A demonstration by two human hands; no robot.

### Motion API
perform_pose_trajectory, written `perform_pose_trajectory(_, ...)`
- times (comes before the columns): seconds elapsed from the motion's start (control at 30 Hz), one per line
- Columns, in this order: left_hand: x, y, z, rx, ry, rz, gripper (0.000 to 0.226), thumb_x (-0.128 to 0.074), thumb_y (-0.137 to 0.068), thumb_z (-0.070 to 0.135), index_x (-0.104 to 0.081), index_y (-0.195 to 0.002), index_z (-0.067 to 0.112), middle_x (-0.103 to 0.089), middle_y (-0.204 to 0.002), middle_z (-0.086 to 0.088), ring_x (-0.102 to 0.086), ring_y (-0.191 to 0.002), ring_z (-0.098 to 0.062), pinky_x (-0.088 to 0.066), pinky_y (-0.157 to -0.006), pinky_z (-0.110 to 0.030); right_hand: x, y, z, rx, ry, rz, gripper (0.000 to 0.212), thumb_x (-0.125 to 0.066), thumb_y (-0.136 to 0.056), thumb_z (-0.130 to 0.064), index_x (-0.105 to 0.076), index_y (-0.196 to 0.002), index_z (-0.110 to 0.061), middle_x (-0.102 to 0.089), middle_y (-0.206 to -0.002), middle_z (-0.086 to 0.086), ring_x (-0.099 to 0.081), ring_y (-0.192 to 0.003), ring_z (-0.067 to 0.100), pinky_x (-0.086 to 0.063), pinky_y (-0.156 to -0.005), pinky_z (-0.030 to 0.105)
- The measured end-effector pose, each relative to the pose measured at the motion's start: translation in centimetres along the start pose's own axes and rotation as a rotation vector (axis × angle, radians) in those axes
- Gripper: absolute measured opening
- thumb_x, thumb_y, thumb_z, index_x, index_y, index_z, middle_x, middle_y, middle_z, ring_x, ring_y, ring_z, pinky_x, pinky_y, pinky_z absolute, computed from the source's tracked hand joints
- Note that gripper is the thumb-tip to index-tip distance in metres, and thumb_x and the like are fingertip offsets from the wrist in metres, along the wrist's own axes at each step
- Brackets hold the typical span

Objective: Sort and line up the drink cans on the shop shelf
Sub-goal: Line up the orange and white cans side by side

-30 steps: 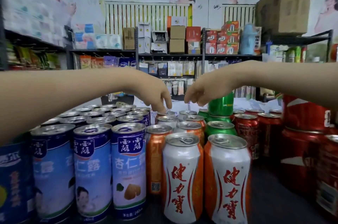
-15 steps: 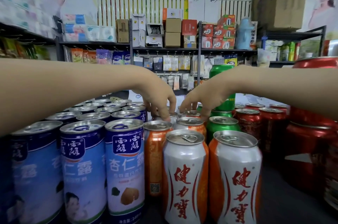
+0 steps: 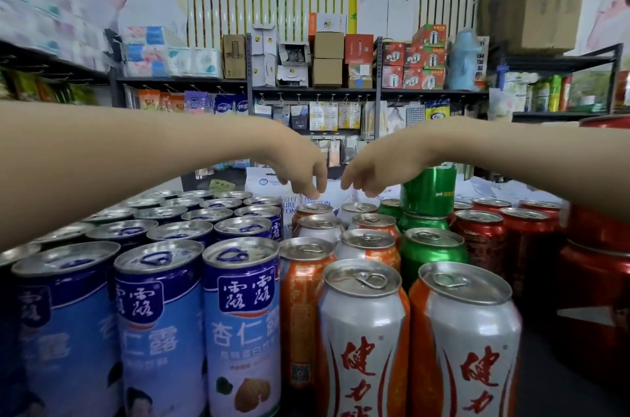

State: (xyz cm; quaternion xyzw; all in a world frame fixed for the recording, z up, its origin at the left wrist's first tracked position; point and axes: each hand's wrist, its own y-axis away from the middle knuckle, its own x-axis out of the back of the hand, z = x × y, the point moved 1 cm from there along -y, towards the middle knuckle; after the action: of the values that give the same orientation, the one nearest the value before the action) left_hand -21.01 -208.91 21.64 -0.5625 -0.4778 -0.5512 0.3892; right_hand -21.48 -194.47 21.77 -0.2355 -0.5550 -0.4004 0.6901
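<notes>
While the left hand (image 3: pixel 300 171) & right hand (image 3: pixel 373 174) are hanging loose w/ nothing in them, the back orange cans (image 3: pixel 315 210) are standing upright just below the hands, each hand abt as near.

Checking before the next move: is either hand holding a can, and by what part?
Nothing is held. Left hand and right hand hover, loosely curled, above the back orange cans.

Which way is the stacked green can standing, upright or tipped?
Upright. The stacked green can has vertical sides and sits atop a lower green can.
</notes>
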Motion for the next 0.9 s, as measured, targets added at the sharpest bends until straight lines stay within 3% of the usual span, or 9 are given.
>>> perform_pose_trajectory(0.17, -1.6, -2.8, 0.1, 0.055, -0.072, -0.126, 0.053, -0.060, -0.090, 0.038, -0.046, -0.137, 0.019, -0.054, -0.130, -0.003, -0.051, -0.119, -0.021, -0.041, -0.101, -0.035, -1.5, -3.5, -0.4, -0.056, 0.205, 0.002, 0.051, -0.053, -0.095, -0.032, -0.046, -0.137, -0.004, -0.051, -0.137, 0.009, -0.049, -0.124, 0.027, -0.039, -0.102, 0.035)
perform_pose_trajectory(0.3, -1.8, -4.4, 0.0, 0.046, 0.007, -0.148, 0.050, -0.067, -0.086, 0.029, -0.052, -0.131, 0.013, -0.059, -0.095, 0.001, -0.057, -0.093, -0.018, -0.050, -0.075, -0.024, -2.0, -6.1, 0.2, -0.063, 0.131, -0.079, 0.046, -0.062, -0.090, -0.025, -0.055, -0.127, 0.000, -0.058, -0.127, 0.014, -0.059, -0.106, 0.027, -0.051, -0.083, 0.031)
perform_pose_trajectory(0.37, -1.5, -4.7, 0.0, 0.033, 0.053, -0.158, 0.045, -0.069, -0.085, 0.025, -0.057, -0.125, 0.007, -0.059, -0.090, -0.001, -0.058, -0.083, -0.015, -0.054, -0.074, -0.024, -1.8, -6.7, 0.4, -0.053, 0.063, -0.121, 0.036, -0.067, -0.087, -0.022, -0.062, -0.113, 0.002, -0.065, -0.104, 0.011, -0.059, -0.079, 0.018, -0.047, -0.062, 0.023)
perform_pose_trajectory(0.43, -1.5, -4.9, -0.1, 0.029, 0.075, -0.158, 0.045, -0.070, -0.084, 0.025, -0.058, -0.123, 0.005, -0.061, -0.093, -0.003, -0.060, -0.084, -0.016, -0.055, -0.076, -0.024, -1.7, -6.9, 0.5, -0.035, 0.030, -0.122, 0.017, -0.069, -0.086, -0.021, -0.065, -0.084, -0.004, -0.061, -0.077, 0.002, -0.055, -0.064, 0.012, -0.043, -0.056, 0.021)
perform_pose_trajectory(0.5, -1.5, -5.1, -0.2, 0.032, 0.072, -0.145, 0.046, -0.070, -0.084, 0.026, -0.058, -0.123, 0.005, -0.061, -0.091, -0.002, -0.061, -0.086, -0.017, -0.056, -0.074, -0.023, -1.6, -7.0, 0.6, -0.018, -0.008, -0.102, 0.019, -0.069, -0.086, -0.020, -0.062, -0.074, -0.007, -0.057, -0.070, -0.002, -0.054, -0.062, 0.010, -0.042, -0.055, 0.020)
perform_pose_trajectory(0.63, -1.7, -4.9, -0.5, 0.049, 0.069, -0.106, 0.048, -0.070, -0.083, 0.027, -0.057, -0.126, 0.007, -0.060, -0.097, -0.004, -0.061, -0.091, -0.019, -0.055, -0.070, -0.021, -2.0, -6.6, 0.3, -0.030, -0.036, -0.067, 0.037, -0.068, -0.086, -0.023, -0.063, -0.111, 0.004, -0.064, -0.091, 0.005, -0.057, -0.071, 0.012, -0.042, -0.056, 0.019)
perform_pose_trajectory(0.73, -2.0, -4.3, -0.3, 0.074, 0.051, -0.079, 0.053, -0.068, -0.085, 0.030, -0.050, -0.132, 0.012, -0.057, -0.118, -0.008, -0.056, -0.098, -0.019, -0.053, -0.071, -0.023, -2.2, -6.2, 0.1, -0.046, -0.015, -0.039, 0.041, -0.066, -0.087, -0.024, -0.061, -0.117, 0.004, -0.066, -0.102, 0.010, -0.060, -0.078, 0.017, -0.047, -0.061, 0.022)
perform_pose_trajectory(0.83, -1.7, -2.6, 0.0, 0.100, 0.046, -0.003, 0.055, -0.062, -0.088, 0.038, -0.046, -0.134, 0.011, -0.052, -0.122, -0.007, -0.052, -0.088, -0.016, -0.047, -0.072, -0.025, -1.9, -5.0, -0.3, -0.046, 0.054, 0.001, 0.054, -0.062, -0.089, -0.031, -0.052, -0.129, 0.002, -0.061, -0.124, 0.017, -0.059, -0.110, 0.031, -0.048, -0.091, 0.037)
perform_pose_trajectory(0.9, -1.3, -1.5, 0.3, 0.086, 0.112, 0.020, 0.043, -0.060, -0.089, 0.040, -0.053, -0.120, 0.011, -0.056, -0.115, -0.005, -0.055, -0.083, -0.013, -0.049, -0.069, -0.023, -1.5, -3.5, -0.5, -0.026, 0.060, 0.032, 0.057, -0.062, -0.089, -0.036, -0.047, -0.135, -0.005, -0.060, -0.125, 0.011, -0.058, -0.112, 0.028, -0.045, -0.097, 0.037)
